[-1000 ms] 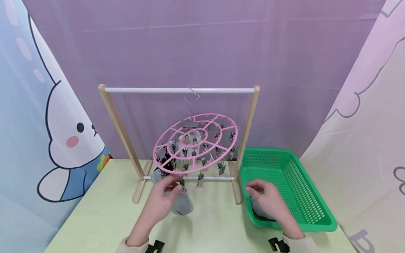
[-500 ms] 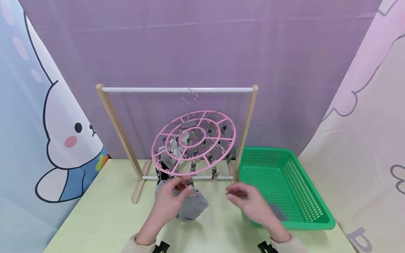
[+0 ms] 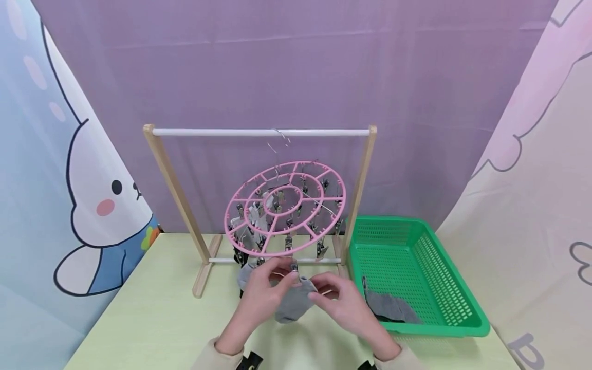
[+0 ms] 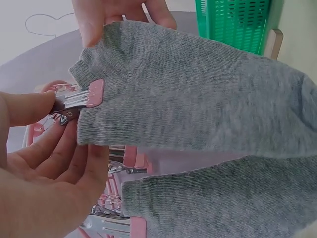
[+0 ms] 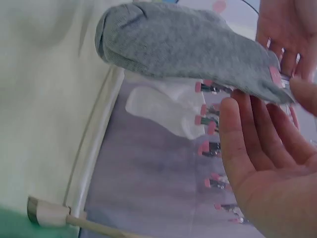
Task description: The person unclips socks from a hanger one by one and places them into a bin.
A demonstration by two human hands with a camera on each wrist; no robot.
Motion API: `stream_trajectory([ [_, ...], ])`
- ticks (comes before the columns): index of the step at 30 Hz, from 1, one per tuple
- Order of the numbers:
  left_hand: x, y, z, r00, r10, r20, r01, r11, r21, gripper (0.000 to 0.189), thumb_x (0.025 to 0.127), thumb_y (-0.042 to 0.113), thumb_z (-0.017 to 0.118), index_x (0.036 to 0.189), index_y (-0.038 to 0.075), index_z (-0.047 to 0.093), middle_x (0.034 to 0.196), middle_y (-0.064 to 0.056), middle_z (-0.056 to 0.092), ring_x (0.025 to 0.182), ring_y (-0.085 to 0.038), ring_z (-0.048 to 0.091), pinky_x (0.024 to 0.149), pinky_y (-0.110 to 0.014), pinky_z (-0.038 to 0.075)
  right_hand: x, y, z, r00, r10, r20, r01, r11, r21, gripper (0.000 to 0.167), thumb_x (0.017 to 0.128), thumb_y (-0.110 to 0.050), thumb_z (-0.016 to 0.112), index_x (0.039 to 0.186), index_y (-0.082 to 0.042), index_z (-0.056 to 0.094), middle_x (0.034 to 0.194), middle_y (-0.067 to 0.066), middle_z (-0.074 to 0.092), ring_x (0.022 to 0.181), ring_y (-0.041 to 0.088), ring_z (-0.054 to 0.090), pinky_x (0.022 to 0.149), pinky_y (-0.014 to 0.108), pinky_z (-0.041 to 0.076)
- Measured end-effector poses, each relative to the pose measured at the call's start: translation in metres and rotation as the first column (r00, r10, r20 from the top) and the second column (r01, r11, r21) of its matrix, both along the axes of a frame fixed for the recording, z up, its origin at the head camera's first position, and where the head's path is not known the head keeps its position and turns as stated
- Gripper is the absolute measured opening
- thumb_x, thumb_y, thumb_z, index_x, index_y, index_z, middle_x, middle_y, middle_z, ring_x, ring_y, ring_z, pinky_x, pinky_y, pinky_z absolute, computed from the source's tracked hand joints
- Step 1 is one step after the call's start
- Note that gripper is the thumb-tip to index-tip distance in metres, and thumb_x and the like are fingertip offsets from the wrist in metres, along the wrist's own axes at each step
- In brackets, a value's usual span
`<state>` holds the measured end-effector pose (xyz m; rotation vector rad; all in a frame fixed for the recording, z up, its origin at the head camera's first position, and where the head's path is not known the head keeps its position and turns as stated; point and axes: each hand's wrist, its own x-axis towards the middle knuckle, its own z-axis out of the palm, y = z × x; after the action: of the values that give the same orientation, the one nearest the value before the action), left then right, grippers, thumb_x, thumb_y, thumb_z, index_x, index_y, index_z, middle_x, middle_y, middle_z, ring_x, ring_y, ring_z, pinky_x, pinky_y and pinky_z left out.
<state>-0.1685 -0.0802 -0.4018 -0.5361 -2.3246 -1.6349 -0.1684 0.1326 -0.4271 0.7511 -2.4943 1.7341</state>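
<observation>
A grey sock point(image 3: 292, 303) hangs by its cuff from a metal clip point(image 4: 81, 101) with pink tips, at the front of a round pink drying hanger point(image 3: 265, 254). My left hand point(image 3: 263, 292) pinches this clip between thumb and fingers. On the other side, my right hand point(image 3: 343, 304) pinches the open edge of the cuff, its thumb and fingers on opposite faces of the cloth. The left wrist view shows a second grey sock point(image 4: 223, 198) clipped just beside. White socks point(image 5: 158, 111) hang farther back under the hanger.
A wooden stand with a white rod point(image 3: 208, 132) carries the hanger over the pale table point(image 3: 152, 318). To the right stands a green basket point(image 3: 462, 280) with another grey sock point(image 3: 392, 307) inside. Several other clips dangle from the hanger. A purple curtain point(image 3: 259, 72) hangs behind.
My right hand has moved left from the basket to the clipped sock and taken its cuff. My left hand, still on the clip, has shifted right, and the hanger has turned slightly.
</observation>
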Motion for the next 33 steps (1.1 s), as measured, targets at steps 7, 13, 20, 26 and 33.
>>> stream_trajectory([
  [7,-0.0002,0.0051,-0.0009,1.000,-0.007,0.029,0.007,1.000,0.011,0.027,0.094,0.022,0.074,0.115,0.004,0.069,0.100,-0.003,0.071,0.091,-0.019,0.068,0.082,-0.029,0.057,0.0010,-0.0062,-0.0012,0.997,-0.061,0.036,0.061,0.998,0.014,0.016,0.097,-0.018,0.071,0.104,-0.003,0.073,0.090,0.004,0.069,0.076,0.010,0.063,0.067,0.024,0.055],
  [13,-0.0016,0.0071,-0.0016,0.998,0.002,0.067,-0.002,1.000,0.002,0.027,0.093,0.027,0.076,0.109,0.007,0.069,0.097,-0.002,0.069,0.090,-0.019,0.067,0.081,-0.029,0.056,0.0016,-0.0060,-0.0009,0.998,-0.058,0.039,0.057,0.998,0.018,0.013,0.097,-0.017,0.071,0.101,-0.004,0.073,0.087,0.003,0.069,0.072,0.008,0.060,0.063,0.023,0.051],
  [20,-0.0018,0.0086,-0.0015,0.999,0.017,0.032,-0.017,1.000,0.015,0.018,0.093,0.020,0.075,0.104,0.007,0.068,0.095,0.000,0.067,0.085,-0.016,0.065,0.079,-0.029,0.056,0.0021,-0.0063,0.0017,0.998,-0.051,0.035,0.050,0.999,0.017,0.013,0.096,-0.017,0.071,0.101,-0.005,0.074,0.086,0.003,0.069,0.069,0.007,0.058,0.060,0.023,0.049],
  [26,-0.0001,0.0099,-0.0002,0.998,0.055,0.028,-0.055,0.998,0.014,0.011,0.093,0.014,0.074,0.099,0.008,0.068,0.092,0.002,0.068,0.082,-0.014,0.063,0.077,-0.028,0.054,0.0031,-0.0070,0.0002,0.999,-0.044,0.032,0.043,0.999,0.020,0.011,0.096,-0.016,0.071,0.101,-0.006,0.074,0.087,0.002,0.069,0.071,0.008,0.059,0.062,0.023,0.051],
  [33,0.0008,0.0091,0.0027,0.996,0.072,0.052,-0.075,0.996,0.040,0.011,0.093,0.014,0.074,0.098,0.007,0.067,0.091,-0.002,0.067,0.082,-0.016,0.062,0.075,-0.028,0.054,0.0068,-0.0031,-0.0063,0.998,-0.032,0.048,0.030,0.999,0.035,0.008,0.096,-0.016,0.071,0.095,-0.008,0.073,0.082,-0.001,0.066,0.070,0.007,0.058,0.062,0.024,0.052],
])
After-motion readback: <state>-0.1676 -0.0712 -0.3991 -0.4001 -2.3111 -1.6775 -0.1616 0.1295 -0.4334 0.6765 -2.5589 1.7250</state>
